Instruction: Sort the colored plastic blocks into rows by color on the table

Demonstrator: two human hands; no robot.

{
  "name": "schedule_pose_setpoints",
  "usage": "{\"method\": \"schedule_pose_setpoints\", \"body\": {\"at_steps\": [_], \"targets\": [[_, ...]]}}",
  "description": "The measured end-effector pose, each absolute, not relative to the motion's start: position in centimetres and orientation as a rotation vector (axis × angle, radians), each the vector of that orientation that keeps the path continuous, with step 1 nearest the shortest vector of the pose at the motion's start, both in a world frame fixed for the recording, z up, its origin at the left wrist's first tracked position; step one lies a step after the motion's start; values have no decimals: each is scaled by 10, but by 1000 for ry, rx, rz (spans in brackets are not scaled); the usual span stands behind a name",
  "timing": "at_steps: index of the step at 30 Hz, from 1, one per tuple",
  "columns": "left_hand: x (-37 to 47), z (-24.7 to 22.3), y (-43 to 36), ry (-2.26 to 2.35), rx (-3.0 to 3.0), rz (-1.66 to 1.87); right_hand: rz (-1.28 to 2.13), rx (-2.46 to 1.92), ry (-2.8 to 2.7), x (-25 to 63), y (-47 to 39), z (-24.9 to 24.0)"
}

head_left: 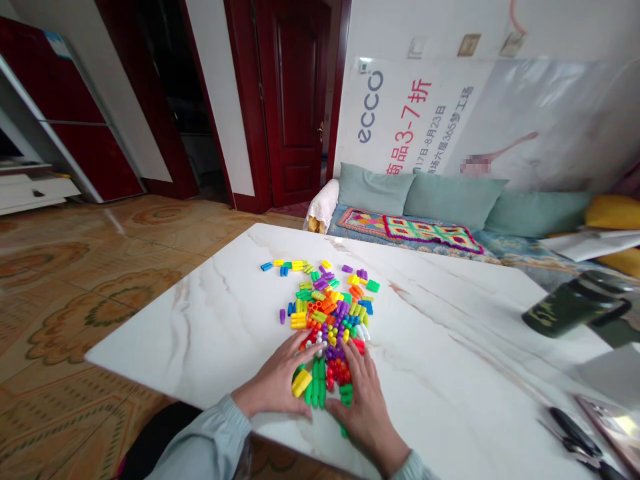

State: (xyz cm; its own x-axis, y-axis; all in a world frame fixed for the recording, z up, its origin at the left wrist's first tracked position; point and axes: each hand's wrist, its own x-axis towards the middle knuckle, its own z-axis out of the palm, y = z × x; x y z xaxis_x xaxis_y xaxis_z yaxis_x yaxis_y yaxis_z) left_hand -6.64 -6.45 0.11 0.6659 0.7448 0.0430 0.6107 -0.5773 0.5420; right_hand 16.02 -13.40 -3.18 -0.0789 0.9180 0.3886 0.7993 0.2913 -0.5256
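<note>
Many small plastic building blocks point(325, 303) in bright colours, shaped like joined rounded tubes, lie in a loose heap on the white marble-patterned table point(210, 333). At the heap's near left side, my left hand point(280, 373) curves with its fingers apart, close beside a yellow block point(301, 384). My right hand point(367, 407) curves around the near right side, fingers spread, beside red blocks point(339, 372). Between both hands lie long green blocks point(315, 383). The fingers seem to touch the heap's edges, and some blocks are partly hidden under them.
On the right of the table are a dark green mug point(565, 307) with a lid and handle, scissors point(575, 430) and a phone point(607, 427). Behind the table stands a sofa with pale green cushions point(453, 200). A red fridge point(65, 107) is at far left.
</note>
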Motion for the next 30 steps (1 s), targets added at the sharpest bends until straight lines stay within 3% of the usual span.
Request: {"method": "schedule_pose_setpoints", "body": {"at_steps": [10,14,20,23,30], "targets": [[-44,-10,-62,1095,2434,672,227,-1600,-1842,140,-110,-14],[-32,-16,-62,1147,2330,851,225,-1436,-1725,134,-101,-16],[-5,19,-19,1048,2158,1169,298,-1150,-1645,141,-50,16],[-5,35,0,1150,2118,1293,225,-1222,-1654,167,-26,28],[-18,-3,-32,1475,2248,1044,166,-1667,-2009,201,-25,24]]}}
